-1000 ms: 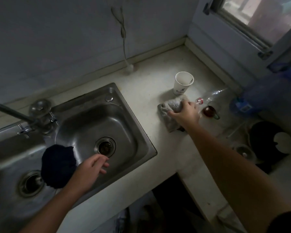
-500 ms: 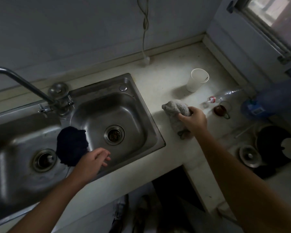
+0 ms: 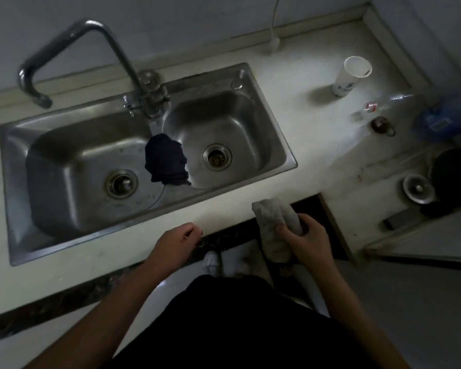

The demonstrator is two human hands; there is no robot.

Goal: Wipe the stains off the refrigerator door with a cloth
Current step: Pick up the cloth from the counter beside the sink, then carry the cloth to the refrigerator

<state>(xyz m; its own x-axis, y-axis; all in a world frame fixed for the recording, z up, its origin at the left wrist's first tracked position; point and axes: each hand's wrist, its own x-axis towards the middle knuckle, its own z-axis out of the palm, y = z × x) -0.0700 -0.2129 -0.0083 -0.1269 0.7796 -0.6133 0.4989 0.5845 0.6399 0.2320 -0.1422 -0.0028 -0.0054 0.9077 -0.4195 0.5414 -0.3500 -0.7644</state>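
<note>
A crumpled grey cloth [image 3: 273, 222] hangs from my right hand [image 3: 308, 239], which grips it just in front of the counter's front edge. My left hand [image 3: 177, 242] hovers at the same edge below the sink, fingers loosely curled, holding nothing. No refrigerator door shows in this view.
A steel double sink [image 3: 19, 145] with a bent tap [image 3: 72, 41] fills the left of the pale counter [image 3: 312, 145]. A dark blue rag [image 3: 165, 161] lies over the sink's divider. A paper cup [image 3: 350, 74], a lying bottle [image 3: 383, 103] and dark cookware [image 3: 449, 169] sit at the right.
My right hand lifted the grey cloth off the counter and drew it back towards my body. The left hand pulled back from over the sink to the counter's front edge.
</note>
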